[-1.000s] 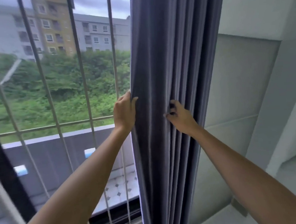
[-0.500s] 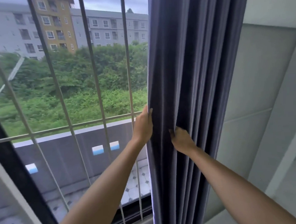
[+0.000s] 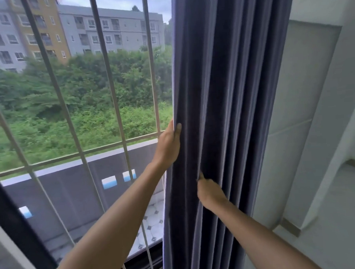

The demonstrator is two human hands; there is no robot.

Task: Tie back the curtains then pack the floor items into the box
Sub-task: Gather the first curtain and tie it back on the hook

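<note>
A dark blue-grey curtain [image 3: 230, 94] hangs bunched in vertical folds at the right side of the window. My left hand [image 3: 169, 145] grips its left edge, thumb on the front and fingers hidden behind the cloth. Lower and to the right, my right hand [image 3: 209, 191] pinches a fold in the middle of the curtain, its fingers buried between the pleats. No tie-back, floor items or box are in view.
Pale metal window bars [image 3: 110, 82] stand left of the curtain, with a dark window frame [image 3: 19, 229] at lower left. A grey-white wall [image 3: 302, 107] and a column [image 3: 339, 97] stand close on the right, with a strip of floor [image 3: 330, 235] below.
The curtain has been gathered further to the right. My right hand has slid down the folds while my left hand keeps hold of the edge. The view has shifted right.
</note>
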